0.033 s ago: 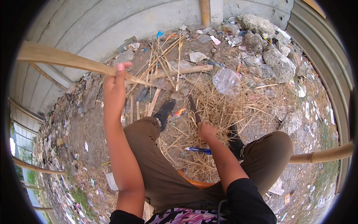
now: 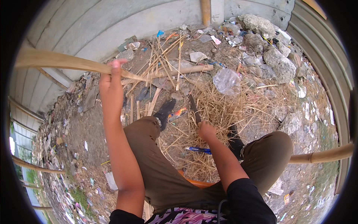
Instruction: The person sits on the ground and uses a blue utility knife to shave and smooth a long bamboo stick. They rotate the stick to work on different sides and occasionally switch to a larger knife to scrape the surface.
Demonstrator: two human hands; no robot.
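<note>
Holding a long pale strip (image 2: 71, 63) raised across the left side, apparently for clearance above the littered ground (image 2: 85, 125), the left hand (image 2: 111, 80) pinches it between fingers, while the right hand's (image 2: 207, 131) wrap a dark knife (image 2: 193, 106), pointed forward, presumably sparing the legs (image 2: 143, 136).

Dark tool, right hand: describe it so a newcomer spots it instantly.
Find the heap of straw-coloured strands right of the view's centre. At its left edge, the right hand grips a long, narrow, dark tool pointing toward the picture's top. Its dark colour sets it apart from the pale strands.
</note>
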